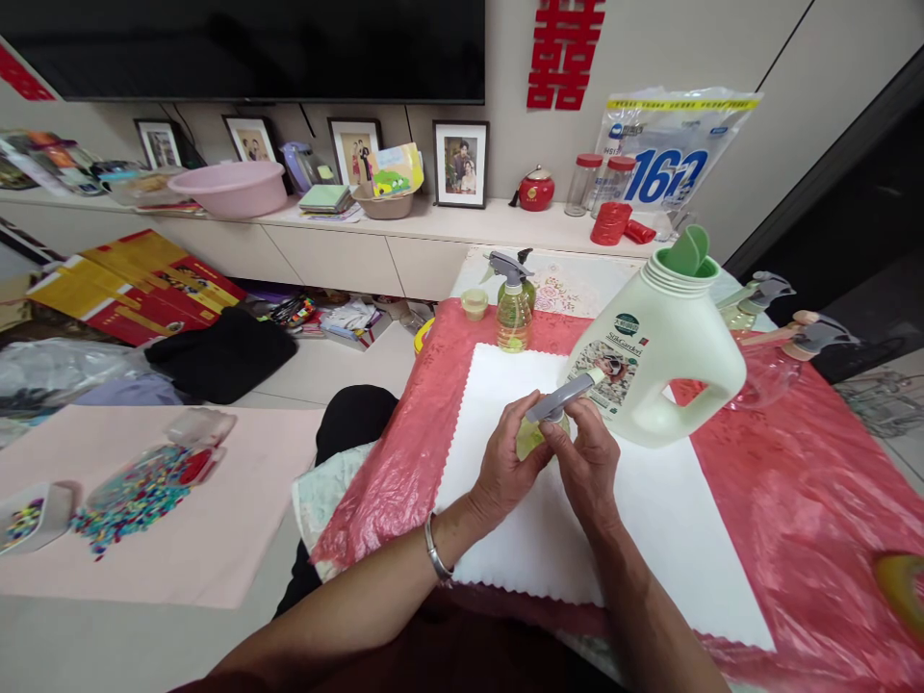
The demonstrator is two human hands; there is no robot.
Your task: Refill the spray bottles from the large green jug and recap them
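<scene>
Both hands grip one small bottle (532, 435) — left hand (505, 469) around its body, right hand (588, 467) pinching the sprayer (559, 397) — jug (660, 351) just beyond, far right.

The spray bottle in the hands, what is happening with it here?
A person holds a small spray bottle over a white sheet. The left hand grips its body, and the right hand is at the grey trigger head. A large pale green jug stands open just behind, and another spray bottle farther back.
</scene>
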